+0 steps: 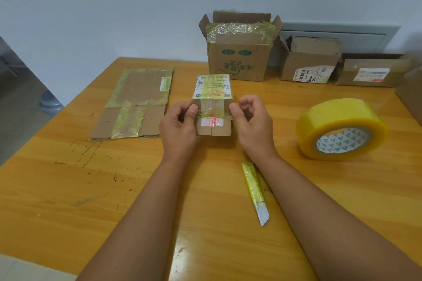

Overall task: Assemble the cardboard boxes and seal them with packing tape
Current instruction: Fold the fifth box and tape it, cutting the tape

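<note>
A small cardboard box [213,100] with a shipping label on top stands at the middle of the wooden table [68,189]. A strip of clear yellowish tape runs across its near face. My left hand [179,124] grips the box's left edge, thumb pressed on the tape. My right hand [250,118] is at the right edge, its thumb on the tape end and its fingers curled. A big roll of yellow packing tape [341,129] lies flat to the right. A utility knife [255,191] with its blade out lies under my right forearm.
A flattened cardboard box [137,102] lies at the left. Along the wall stand an open box with green print [239,57] and two smaller labelled boxes [308,61] [370,70]. Another box edge [411,98] shows at the far right.
</note>
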The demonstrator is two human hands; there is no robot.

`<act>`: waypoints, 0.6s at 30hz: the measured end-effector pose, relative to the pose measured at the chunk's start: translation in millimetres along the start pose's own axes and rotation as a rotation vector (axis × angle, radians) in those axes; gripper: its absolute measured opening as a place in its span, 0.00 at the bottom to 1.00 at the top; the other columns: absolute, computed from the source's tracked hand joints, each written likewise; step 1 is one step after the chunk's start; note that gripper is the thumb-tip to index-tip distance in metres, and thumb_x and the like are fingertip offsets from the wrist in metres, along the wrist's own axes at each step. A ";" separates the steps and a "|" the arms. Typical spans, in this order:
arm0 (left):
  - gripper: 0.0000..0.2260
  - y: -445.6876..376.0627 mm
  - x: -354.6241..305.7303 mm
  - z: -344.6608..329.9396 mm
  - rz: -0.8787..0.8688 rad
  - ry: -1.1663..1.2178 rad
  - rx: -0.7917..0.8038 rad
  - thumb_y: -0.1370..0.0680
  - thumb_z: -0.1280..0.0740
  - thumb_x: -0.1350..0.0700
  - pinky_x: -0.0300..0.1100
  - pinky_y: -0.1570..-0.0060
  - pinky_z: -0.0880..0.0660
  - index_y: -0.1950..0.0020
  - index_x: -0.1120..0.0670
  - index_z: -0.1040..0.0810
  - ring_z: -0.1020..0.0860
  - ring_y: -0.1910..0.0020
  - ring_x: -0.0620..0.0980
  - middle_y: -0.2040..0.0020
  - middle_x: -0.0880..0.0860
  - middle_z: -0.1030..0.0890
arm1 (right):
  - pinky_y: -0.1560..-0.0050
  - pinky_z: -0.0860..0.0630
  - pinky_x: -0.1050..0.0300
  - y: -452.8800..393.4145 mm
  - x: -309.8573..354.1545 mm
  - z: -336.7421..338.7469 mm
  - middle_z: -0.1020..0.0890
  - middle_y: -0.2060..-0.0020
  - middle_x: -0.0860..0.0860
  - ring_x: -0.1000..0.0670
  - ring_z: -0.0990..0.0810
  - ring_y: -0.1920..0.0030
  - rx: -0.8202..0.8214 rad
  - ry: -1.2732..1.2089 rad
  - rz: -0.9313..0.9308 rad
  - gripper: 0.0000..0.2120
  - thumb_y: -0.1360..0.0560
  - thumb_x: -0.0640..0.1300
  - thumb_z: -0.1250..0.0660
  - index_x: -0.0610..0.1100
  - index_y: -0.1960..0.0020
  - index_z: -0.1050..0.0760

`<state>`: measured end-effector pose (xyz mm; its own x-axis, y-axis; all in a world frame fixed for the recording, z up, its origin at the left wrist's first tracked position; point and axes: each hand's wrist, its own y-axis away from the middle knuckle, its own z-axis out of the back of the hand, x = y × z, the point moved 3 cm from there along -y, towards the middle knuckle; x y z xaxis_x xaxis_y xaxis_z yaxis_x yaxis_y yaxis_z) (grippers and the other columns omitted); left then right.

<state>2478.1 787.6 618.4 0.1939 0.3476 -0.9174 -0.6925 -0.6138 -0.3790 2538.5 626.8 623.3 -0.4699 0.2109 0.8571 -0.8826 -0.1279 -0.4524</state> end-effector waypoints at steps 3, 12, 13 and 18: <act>0.08 3.1 1.1 -5.4 -0.011 -0.025 -0.019 0.21 0.34 0.54 0.50 0.47 0.21 0.46 0.54 0.18 0.19 0.49 0.49 0.51 0.51 0.16 | 0.62 0.22 0.52 2.2 -0.6 -0.2 0.21 0.62 0.56 0.55 0.21 0.61 -0.074 0.050 0.001 0.05 0.20 0.46 0.34 0.45 0.52 0.26; 0.10 7.4 -1.5 -10.3 -0.074 -0.088 -0.064 0.21 0.35 0.52 0.42 0.50 0.23 0.46 0.55 0.18 0.20 0.51 0.47 0.51 0.50 0.17 | 0.52 0.19 0.46 9.8 3.0 -7.8 0.15 0.48 0.47 0.49 0.17 0.49 -0.082 0.127 0.062 0.15 0.20 0.46 0.37 0.39 0.39 0.20; 0.11 7.6 -1.1 -10.2 -0.071 -0.092 -0.075 0.21 0.35 0.52 0.41 0.51 0.23 0.46 0.56 0.18 0.20 0.51 0.47 0.52 0.51 0.17 | 0.48 0.19 0.46 10.8 3.7 -10.4 0.16 0.45 0.46 0.48 0.17 0.46 -0.061 0.127 0.053 0.18 0.20 0.47 0.37 0.38 0.35 0.22; 0.09 6.6 1.0 -9.1 -0.062 -0.100 -0.093 0.20 0.36 0.54 0.39 0.52 0.24 0.46 0.56 0.19 0.21 0.52 0.46 0.52 0.50 0.18 | 0.45 0.19 0.49 9.0 5.7 -11.3 0.16 0.44 0.48 0.51 0.18 0.45 -0.017 0.052 -0.018 0.17 0.20 0.45 0.36 0.40 0.33 0.24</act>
<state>2480.0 777.4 613.9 0.1606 0.4527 -0.8771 -0.6131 -0.6506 -0.4481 2527.7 637.8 621.4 -0.4536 0.2630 0.8515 -0.8908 -0.1071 -0.4415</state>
